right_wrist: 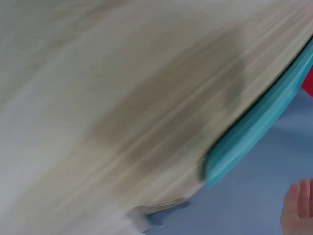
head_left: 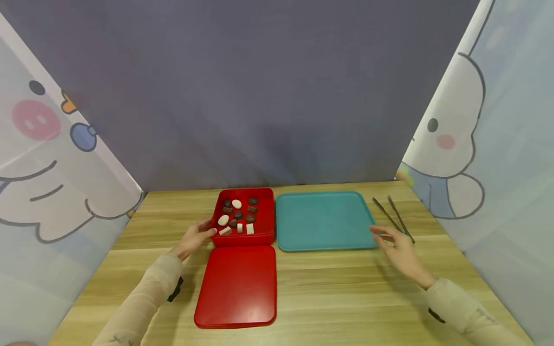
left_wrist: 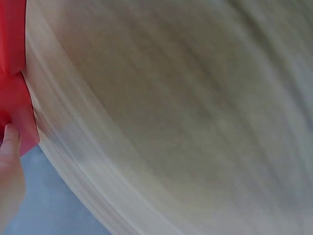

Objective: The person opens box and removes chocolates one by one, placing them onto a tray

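A red box [head_left: 244, 240] at the left centre holds several dark brown, brown-striped and white chocolates [head_left: 238, 215]. My left hand [head_left: 192, 241] holds its left side near the front corner, thumb at the rim. In the left wrist view, a fingertip [left_wrist: 11, 133] lies against the red wall. On the right, my right hand [head_left: 400, 250] hovers by the front right corner of a teal tray [head_left: 324, 221], thumb and fingers apart with nothing between them. Metal tongs [head_left: 401, 218] lie just beyond that hand, partly hidden behind it.
In front of the box lies a flat red lid [head_left: 238, 286]. Box and tray stand side by side near the back of the wooden table [head_left: 329, 298]. A grey curtain [head_left: 268, 96] rises behind, with cartoon-printed cloths [head_left: 489, 230] on both sides.
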Demonstrator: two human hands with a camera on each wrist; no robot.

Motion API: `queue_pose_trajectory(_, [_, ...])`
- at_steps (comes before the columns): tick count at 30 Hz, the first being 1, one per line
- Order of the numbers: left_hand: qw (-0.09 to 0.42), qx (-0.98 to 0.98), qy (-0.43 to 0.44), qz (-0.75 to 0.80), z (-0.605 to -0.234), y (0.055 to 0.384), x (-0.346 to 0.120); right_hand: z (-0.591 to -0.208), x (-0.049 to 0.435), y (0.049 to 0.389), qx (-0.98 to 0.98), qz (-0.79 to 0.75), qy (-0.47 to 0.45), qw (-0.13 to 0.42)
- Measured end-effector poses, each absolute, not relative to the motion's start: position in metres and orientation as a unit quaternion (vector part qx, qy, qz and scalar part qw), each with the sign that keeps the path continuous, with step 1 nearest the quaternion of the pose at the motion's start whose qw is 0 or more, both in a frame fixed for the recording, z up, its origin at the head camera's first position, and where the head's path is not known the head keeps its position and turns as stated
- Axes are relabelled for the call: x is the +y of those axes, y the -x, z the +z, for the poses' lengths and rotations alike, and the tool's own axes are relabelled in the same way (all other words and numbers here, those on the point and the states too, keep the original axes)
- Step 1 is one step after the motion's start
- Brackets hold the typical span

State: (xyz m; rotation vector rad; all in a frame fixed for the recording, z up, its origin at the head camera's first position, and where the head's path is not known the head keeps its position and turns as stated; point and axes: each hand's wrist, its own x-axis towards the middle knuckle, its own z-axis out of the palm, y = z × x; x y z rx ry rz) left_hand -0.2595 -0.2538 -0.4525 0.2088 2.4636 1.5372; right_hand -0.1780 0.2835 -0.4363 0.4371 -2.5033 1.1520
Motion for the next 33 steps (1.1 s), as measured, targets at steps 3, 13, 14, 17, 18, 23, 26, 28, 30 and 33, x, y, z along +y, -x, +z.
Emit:
queue_pose_trajectory(3, [0.114,0.839,-0.072,0.527,-0.453,0.258,-0.254,-0.439,0.295,0.184,-0.872,0.422,-0.146,0.201])
queue_pose_trajectory(13, [0.118,0.843,-0.062,0.521,-0.450,0.260,-0.259,-0.456,0.343,0.211,-0.895,0.419,-0.041,0.150])
queue_pose_trajectory(14, [0.119,0.843,-0.064,0.521,-0.450,0.260,-0.259,-0.457,0.347,0.213,-0.895,0.423,-0.025,0.136])
queue_pose_trajectory(17, [0.124,0.840,-0.060,0.524,-0.451,0.262,-0.259,-0.461,0.357,0.218,-0.889,0.447,0.013,0.095])
queue_pose_trajectory(18, [0.127,0.839,-0.061,0.525,-0.452,0.263,-0.258,-0.463,0.361,0.220,-0.889,0.450,0.020,0.084])
queue_pose_trajectory(23, [0.131,0.834,-0.069,0.532,-0.453,0.263,-0.258,-0.475,0.376,0.230,-0.905,0.422,0.020,0.050])
queue_pose_trajectory(26, [0.131,0.831,-0.072,0.535,-0.453,0.261,-0.258,-0.483,0.382,0.234,-0.921,0.389,0.015,0.027])
queue_pose_trajectory(28, [0.134,0.831,-0.072,0.536,-0.453,0.260,-0.259,-0.486,0.383,0.236,-0.927,0.375,0.015,0.009])
queue_pose_trajectory(30, [0.135,0.831,-0.071,0.534,-0.453,0.259,-0.260,-0.488,0.381,0.237,-0.932,0.361,0.021,-0.006])
queue_pose_trajectory(33, [0.133,0.834,-0.072,0.531,-0.453,0.259,-0.260,-0.489,0.378,0.237,-0.936,0.351,0.030,-0.012])
